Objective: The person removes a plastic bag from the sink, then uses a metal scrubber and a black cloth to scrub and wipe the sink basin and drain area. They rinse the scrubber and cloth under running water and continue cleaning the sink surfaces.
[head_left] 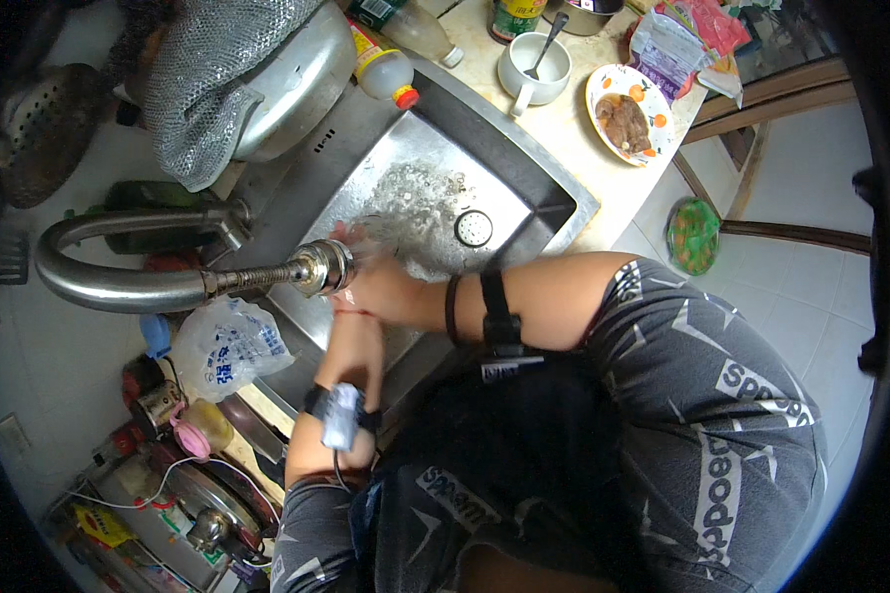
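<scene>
Under the steel faucet head point(324, 267), both my hands are close together over the sink, blurred by motion and splashing water. My left hand point(346, 300), with a red cord at its wrist, is partly hidden behind my right hand point(382, 283) and the faucet head. My right arm reaches across from the right. I cannot make out the fingers of either hand or anything between them. Water spreads over the steel sink point(435, 178) near the round drain cover point(474, 229).
On the right counter are a white cup point(529, 74), a plate of brown food point(613, 94) and packets point(667, 49). Bottles point(386, 69) and a large metal basin point(297, 79) line the back. A plastic bag point(232, 346) and clutter sit at the left. A green bag point(693, 232) lies low at the right.
</scene>
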A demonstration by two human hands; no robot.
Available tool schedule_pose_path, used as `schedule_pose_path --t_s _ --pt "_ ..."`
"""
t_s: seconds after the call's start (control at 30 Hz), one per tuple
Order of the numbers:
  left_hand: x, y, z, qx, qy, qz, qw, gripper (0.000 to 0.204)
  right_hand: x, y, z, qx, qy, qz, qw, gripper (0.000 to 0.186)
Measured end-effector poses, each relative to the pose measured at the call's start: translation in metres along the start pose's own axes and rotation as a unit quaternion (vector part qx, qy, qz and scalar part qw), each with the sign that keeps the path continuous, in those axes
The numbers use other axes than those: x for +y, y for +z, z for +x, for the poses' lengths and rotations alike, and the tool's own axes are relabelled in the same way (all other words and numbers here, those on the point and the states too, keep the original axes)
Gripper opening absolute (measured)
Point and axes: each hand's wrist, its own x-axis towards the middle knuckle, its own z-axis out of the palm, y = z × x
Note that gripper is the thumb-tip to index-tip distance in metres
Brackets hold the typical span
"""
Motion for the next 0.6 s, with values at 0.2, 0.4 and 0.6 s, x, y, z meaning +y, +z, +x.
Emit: schedule_pose_path --t_s 0.2,0.4,0.6 --pt "0.015 -0.02 -0.009 -0.084 -0.247 -0.912 0.318 0.051 0.02 0.011 -0.013 0.008 0.196 0.122 0.973 0.055" --pt "-0.004 -0.016 0.001 -0.033 -0.066 -0.984 0.162 0.043 -0.005 0.007 -0.009 -0.091 0.096 -0.011 0.991 0.072" --pt "-0.004 -0.009 -0.003 -0.155 -0.324 -0.895 0.265 0.033 0.051 -0.035 0.023 -0.189 0.427 0.48 0.743 0.064"
